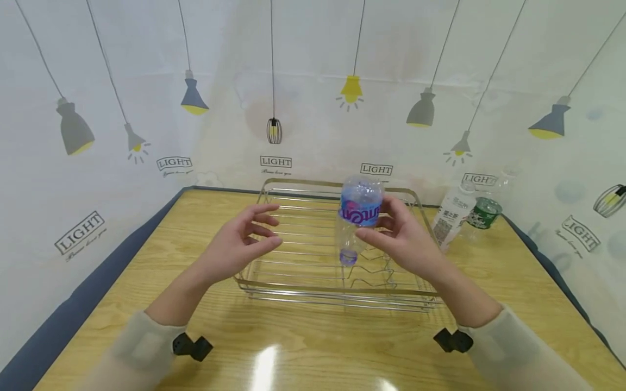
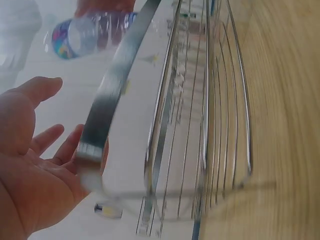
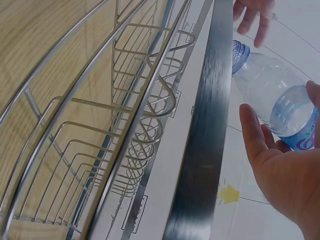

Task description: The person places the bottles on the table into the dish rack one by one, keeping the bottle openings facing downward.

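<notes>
My right hand [image 1: 403, 236] grips a clear plastic bottle [image 1: 362, 203] with a blue and purple label, thumb in front and fingers behind. The bottle is upside down, its purple-blue neck pointing down over the right part of a metal wire dish rack [image 1: 337, 293]. In the right wrist view, the clear bottle wall [image 3: 265, 75] lies against the fingers, beyond the rack's flat rim [image 3: 200, 145]. My left hand [image 1: 239, 241] hovers over the rack's left side, fingers spread and holding nothing. The left wrist view has its palm [image 2: 40, 185] beside the rim.
Behind the rack's right side stand a white-labelled bottle [image 1: 452, 214] and a clear bottle with a green label [image 1: 484, 213]. Wavy wire holders [image 1: 374, 276] line the rack's right part. A cloth wall [image 1: 313, 98] with printed lamps rises behind the wooden table [image 1: 195, 347].
</notes>
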A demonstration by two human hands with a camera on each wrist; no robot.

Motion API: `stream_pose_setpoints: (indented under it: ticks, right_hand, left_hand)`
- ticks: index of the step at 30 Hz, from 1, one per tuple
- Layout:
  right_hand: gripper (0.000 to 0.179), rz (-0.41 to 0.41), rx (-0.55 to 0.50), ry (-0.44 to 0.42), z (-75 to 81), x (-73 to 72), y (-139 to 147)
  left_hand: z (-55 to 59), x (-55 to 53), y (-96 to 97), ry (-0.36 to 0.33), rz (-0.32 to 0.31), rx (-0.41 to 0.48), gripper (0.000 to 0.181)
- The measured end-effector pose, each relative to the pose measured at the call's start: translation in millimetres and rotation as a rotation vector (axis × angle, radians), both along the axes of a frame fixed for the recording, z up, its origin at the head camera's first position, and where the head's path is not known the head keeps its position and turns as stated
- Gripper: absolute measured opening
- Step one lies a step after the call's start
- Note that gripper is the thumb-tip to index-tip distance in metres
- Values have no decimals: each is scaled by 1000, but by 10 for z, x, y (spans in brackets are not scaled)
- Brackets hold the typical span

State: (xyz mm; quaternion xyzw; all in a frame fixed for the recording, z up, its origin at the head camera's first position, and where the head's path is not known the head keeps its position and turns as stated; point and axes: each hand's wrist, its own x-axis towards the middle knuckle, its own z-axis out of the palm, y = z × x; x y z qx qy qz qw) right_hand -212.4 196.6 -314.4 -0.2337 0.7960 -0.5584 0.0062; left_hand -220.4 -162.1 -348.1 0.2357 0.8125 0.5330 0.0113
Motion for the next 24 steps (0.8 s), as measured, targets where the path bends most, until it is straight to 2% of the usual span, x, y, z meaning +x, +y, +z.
stream_pose_setpoints:
  ticks: [6,10,16,24]
  right_hand:
    - [67,-29,24,5,32,-25,34]
    - [68,-36,26,-4,47,-47,42]
    - [68,-48,36,14,114,-105,11]
    - [71,-91,69,-9,286,-198,-119]
  left_hand:
    - [-119,-6,-386,13,114,-87,56]
    - [-239,23,-526,10,143,-160,54]
    - [-412,62,-560,-34,88,-191,48]
    - [-511,40,-462,-118,31,-93,40]
